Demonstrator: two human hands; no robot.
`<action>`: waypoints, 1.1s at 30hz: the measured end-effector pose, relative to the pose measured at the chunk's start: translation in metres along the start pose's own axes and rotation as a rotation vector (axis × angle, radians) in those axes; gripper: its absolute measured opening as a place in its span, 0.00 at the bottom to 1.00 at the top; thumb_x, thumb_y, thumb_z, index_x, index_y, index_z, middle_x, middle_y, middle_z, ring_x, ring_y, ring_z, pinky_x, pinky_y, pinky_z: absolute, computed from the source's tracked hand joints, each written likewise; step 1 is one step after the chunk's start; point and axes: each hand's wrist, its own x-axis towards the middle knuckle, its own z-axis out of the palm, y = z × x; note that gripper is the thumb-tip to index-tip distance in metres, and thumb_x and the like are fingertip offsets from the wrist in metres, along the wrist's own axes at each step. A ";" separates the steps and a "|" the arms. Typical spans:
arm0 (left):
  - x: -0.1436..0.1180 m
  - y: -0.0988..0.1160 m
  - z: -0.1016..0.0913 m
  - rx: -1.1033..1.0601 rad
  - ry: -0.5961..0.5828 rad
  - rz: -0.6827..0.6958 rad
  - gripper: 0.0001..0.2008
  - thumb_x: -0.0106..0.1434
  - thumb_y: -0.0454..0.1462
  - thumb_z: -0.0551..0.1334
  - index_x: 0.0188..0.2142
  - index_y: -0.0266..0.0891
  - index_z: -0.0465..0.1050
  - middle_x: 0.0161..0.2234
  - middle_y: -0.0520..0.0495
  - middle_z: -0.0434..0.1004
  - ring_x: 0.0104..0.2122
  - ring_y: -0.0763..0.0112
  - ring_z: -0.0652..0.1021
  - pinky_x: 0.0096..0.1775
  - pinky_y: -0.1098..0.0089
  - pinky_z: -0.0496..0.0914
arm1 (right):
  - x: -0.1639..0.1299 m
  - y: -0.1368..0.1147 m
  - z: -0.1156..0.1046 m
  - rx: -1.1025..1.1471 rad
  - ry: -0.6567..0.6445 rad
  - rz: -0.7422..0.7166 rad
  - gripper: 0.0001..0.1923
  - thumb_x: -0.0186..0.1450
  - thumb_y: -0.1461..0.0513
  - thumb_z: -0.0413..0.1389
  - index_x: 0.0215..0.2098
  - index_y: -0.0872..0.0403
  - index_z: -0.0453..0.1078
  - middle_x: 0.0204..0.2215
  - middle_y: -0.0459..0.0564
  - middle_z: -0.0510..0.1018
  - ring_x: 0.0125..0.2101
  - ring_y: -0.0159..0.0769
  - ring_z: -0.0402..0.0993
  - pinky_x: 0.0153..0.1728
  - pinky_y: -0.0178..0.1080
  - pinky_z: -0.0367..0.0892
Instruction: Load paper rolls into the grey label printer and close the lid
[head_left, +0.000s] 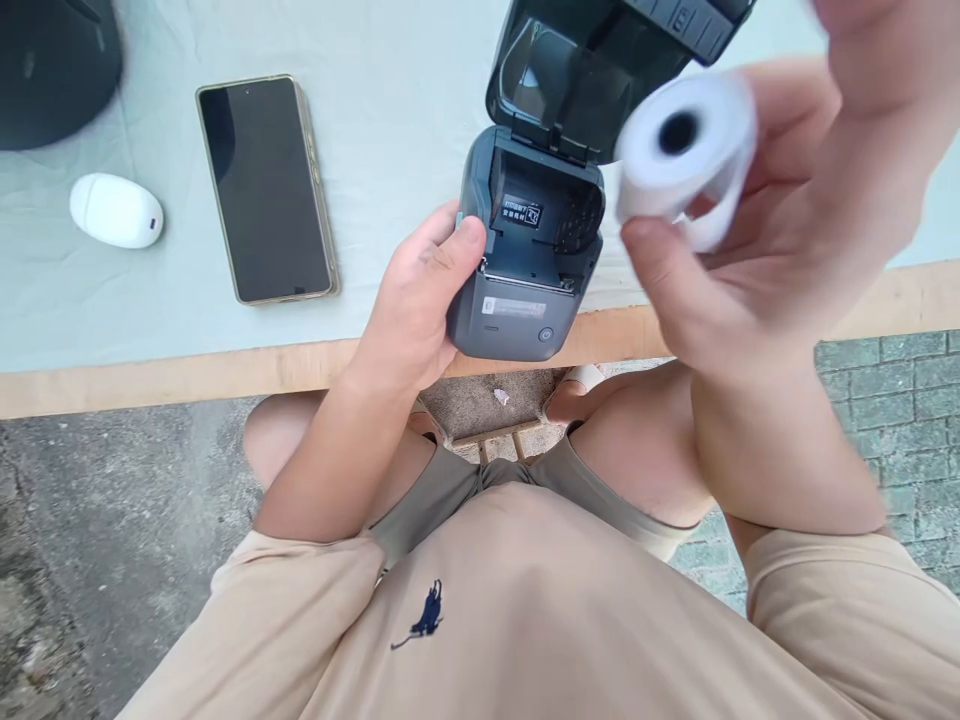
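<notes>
A dark grey label printer (510, 325) is gripped by my left hand (424, 290), thumb along its left side. Its lid (570, 80) stands swung back, so the hollow paper bay shows, with a small printed sticker inside. The printer is over the table's front edge. To its right, raised close to the camera, my right hand (780, 210) pinches a white paper roll (645, 165) with a dark core hole. A loose strip of its paper curls toward my palm. The roll is outside the bay, apart from the printer.
On the pale cloth-covered table (390, 120) a smartphone (274, 190) lies screen up. A white oval case (116, 210) is left of it, and a black rounded object (56, 70) fills the far left corner. The wooden table edge (187, 383) runs above my legs.
</notes>
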 end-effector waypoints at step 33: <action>0.004 -0.009 -0.021 0.259 -0.096 0.054 0.33 0.49 0.43 0.72 0.52 0.41 0.64 0.43 0.46 0.77 0.41 0.60 0.81 0.38 0.65 0.78 | 0.004 0.007 0.010 -0.665 -0.105 -0.498 0.16 0.62 0.53 0.61 0.44 0.52 0.68 0.43 0.50 0.73 0.47 0.39 0.73 0.49 0.46 0.71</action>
